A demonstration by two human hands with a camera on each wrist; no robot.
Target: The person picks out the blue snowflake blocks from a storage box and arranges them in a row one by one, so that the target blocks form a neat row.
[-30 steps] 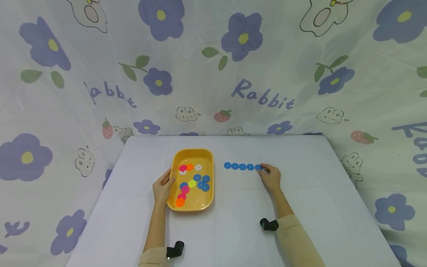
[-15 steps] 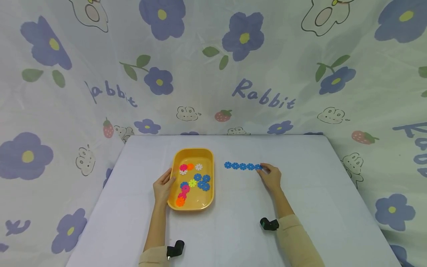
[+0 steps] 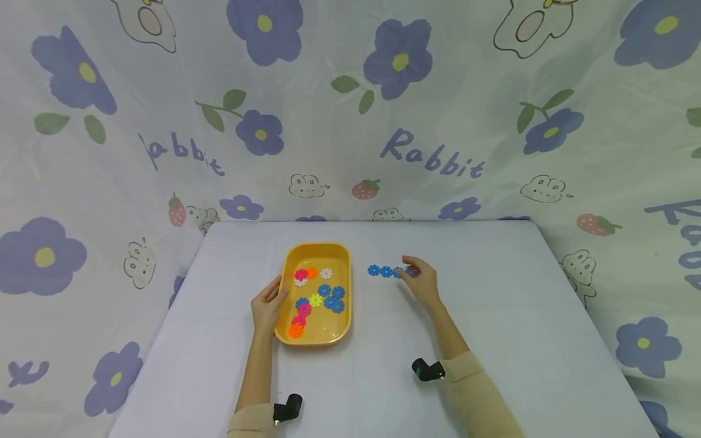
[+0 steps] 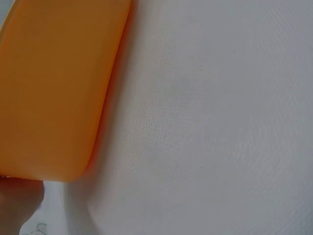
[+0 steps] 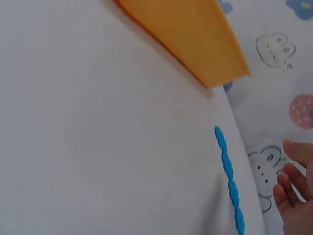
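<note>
My left hand (image 3: 266, 309) grips the left rim of a yellow plastic tray (image 3: 328, 333), thumb over the edge; the left wrist view shows the tray's outer wall (image 4: 54, 88). Inside lie loose snowflake discs: several blue discs (image 3: 331, 302), a yellow disc (image 3: 315, 300), and pink, orange and white ones. To the tray's right, a straight row of blue snowflake discs (image 3: 386, 271) lies on the table. Over that row's right end hovers my right hand (image 3: 421, 285), its fingers loosely bent and holding nothing. In the right wrist view the row (image 5: 230, 174) appears apart from the fingers.
A white cloth covers the table (image 3: 509, 316). Behind and at the sides hangs a curtain (image 3: 328, 121) printed with flowers and rabbits. Each forearm wears a black wrist camera, one on the left (image 3: 288, 409) and one on the right (image 3: 428, 370).
My right hand has let go of the row's right-end disc, then lifted and shifted left over the row. The left hand and tray have stayed put.
</note>
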